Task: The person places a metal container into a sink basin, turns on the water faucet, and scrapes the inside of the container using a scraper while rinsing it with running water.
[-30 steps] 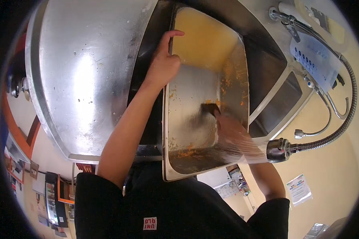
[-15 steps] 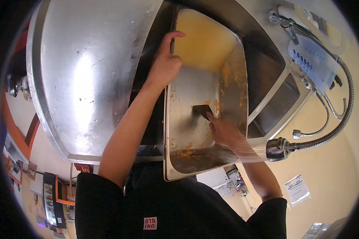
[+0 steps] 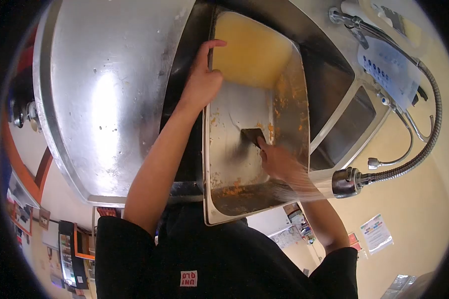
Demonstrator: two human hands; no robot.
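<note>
Metal pan (image 3: 234,104) sits tilted, partly in sink (image 3: 329,65). Likely stiff, heavy with yellow water (image 3: 252,47), slick; hold by rim, as left hand (image 3: 203,85) does. Right hand (image 3: 280,162) grips scraper (image 3: 253,136) inside.

I'm standing in what looks like the wash-up area of a commercial kitchen. The stainless-steel worktop (image 3: 134,84) on my left has a raised edge and runs straight into a deep metal sink (image 3: 329,65), with a smaller basin (image 3: 351,124) beyond it. A spray head (image 3: 346,183) on a long flexible metal hose (image 3: 438,107) is throwing water across a big catering-size pan (image 3: 242,102) smeared with orange food residue (image 3: 234,190). A printed sheet (image 3: 377,234) is up on the pale wall (image 3: 419,209), as workplaces tend to have.
</note>
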